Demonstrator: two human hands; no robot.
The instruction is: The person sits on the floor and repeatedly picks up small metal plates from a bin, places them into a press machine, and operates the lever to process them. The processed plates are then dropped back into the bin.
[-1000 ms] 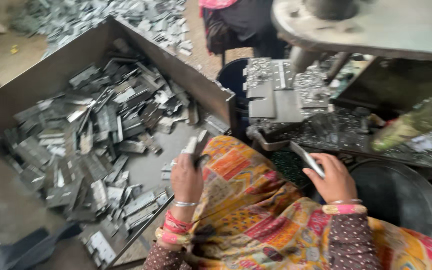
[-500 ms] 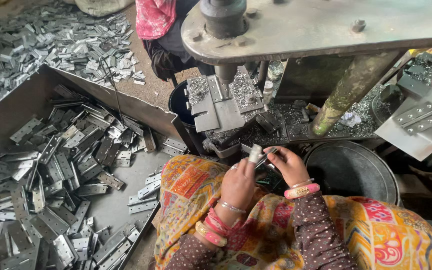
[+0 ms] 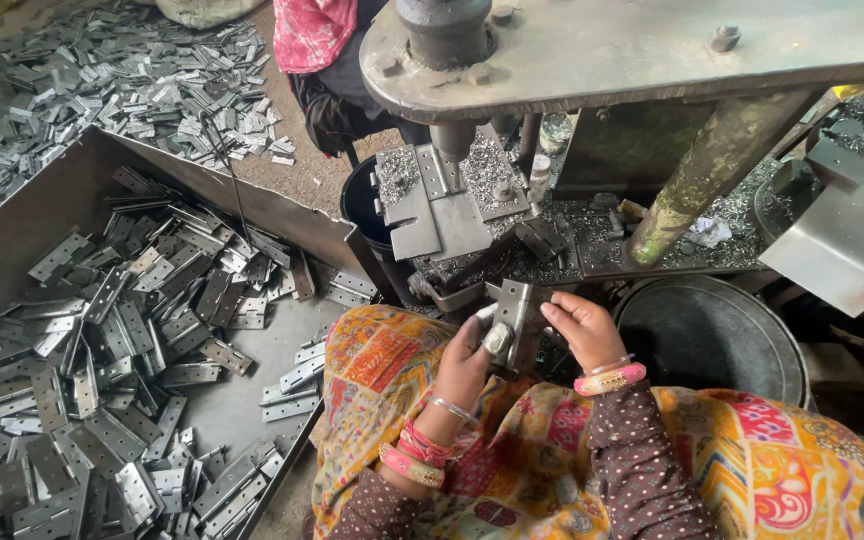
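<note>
Both hands meet just above the lap, in front of the press. The left hand (image 3: 464, 362) is curled shut around one side of a flat grey steel hinge plate (image 3: 512, 318), thumb pressed to its lower edge; the right hand (image 3: 580, 328) pinches the opposite side with bent fingers. The hinge plate stands nearly upright between them. It looks stiff, fairly light and hard-edged, probably a little oily, so a grip on the flat faces rather than the sharp rims seems safest. Left of the left hand lies a large grey metal tray (image 3: 72, 190) heaped with similar hinges; beyond the hands stands the dark steel press die (image 3: 447, 200).
</note>
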